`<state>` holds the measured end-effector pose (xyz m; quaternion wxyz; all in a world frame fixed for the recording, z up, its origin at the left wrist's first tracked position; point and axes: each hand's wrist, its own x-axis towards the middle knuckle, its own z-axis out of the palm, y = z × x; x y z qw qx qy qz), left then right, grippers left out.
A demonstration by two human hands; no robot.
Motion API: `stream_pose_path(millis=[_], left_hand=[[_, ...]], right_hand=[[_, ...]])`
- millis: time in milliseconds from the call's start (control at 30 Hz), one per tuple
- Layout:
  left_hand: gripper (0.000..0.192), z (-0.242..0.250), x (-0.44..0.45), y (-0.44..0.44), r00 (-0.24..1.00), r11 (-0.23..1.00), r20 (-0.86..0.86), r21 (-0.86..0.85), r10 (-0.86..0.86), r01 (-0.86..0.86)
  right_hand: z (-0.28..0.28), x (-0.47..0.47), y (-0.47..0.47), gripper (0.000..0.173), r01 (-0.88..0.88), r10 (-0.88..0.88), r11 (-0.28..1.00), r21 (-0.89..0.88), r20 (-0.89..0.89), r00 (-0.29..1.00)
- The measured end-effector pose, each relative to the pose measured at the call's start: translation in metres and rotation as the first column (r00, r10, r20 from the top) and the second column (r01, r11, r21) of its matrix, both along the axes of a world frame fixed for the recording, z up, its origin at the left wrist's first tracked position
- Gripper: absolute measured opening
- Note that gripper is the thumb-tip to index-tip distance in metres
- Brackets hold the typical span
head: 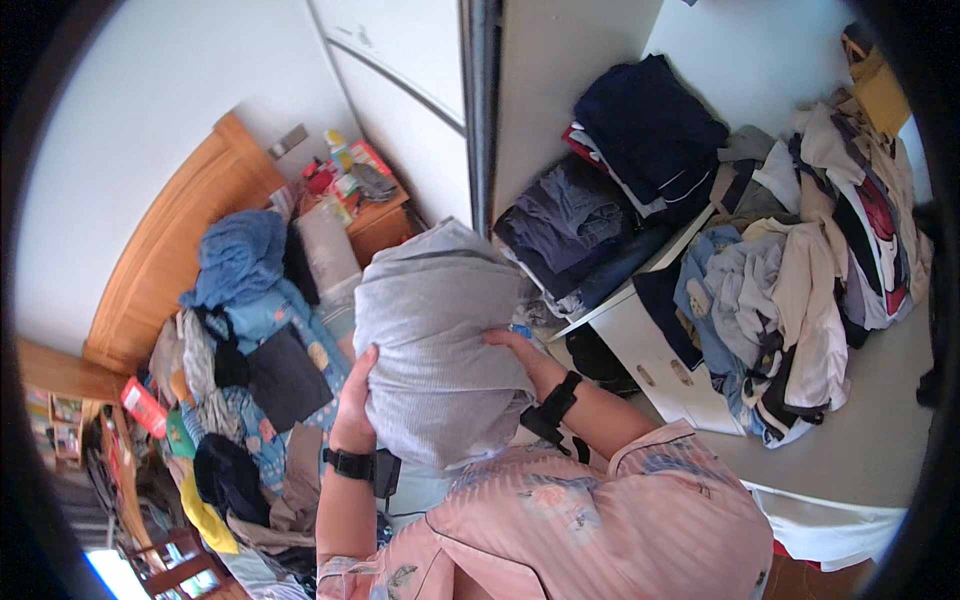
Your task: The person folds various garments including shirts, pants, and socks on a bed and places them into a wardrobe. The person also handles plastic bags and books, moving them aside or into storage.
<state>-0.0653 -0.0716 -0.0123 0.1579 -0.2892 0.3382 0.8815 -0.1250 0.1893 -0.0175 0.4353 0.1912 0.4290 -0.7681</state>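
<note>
A folded bundle of light grey ribbed cloth is held up between my two hands, in front of my chest. My left hand grips its left side, thumb on the front and fingers hidden. My right hand grips the right side, its fingers partly behind the cloth. To the right, folded dark navy clothes lie stacked on a white shelf, with folded dark trousers beside them. A folded dark grey cloth lies on the bed at the left.
The bed holds a rolled blue blanket and heaped clothes near its wooden headboard. A cluttered wooden nightstand stands by the white cabinet. Loose clothes are piled on the right, above white drawers.
</note>
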Motion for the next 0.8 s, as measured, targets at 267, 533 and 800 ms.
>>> stream_pose_path(millis=[267,533,800], left_hand=[[0.068,-0.027,-0.169,0.08,0.932,0.947,-0.188,-0.155,-0.309,0.282],[0.065,-0.032,-0.25,0.153,0.818,0.87,-0.297,-0.144,-0.492,0.471],[0.069,-0.096,-0.293,0.207,0.725,0.838,-0.474,-0.477,-0.5,0.265]], right_hand=[[0.013,-0.107,0.087,0.046,0.446,-0.418,0.891,0.079,-0.236,0.877],[0.02,-0.157,0.132,0.055,0.728,-0.646,0.685,0.026,-0.442,0.623],[-0.01,-0.169,0.148,0.065,0.859,-0.654,0.512,0.032,-0.633,0.414]])
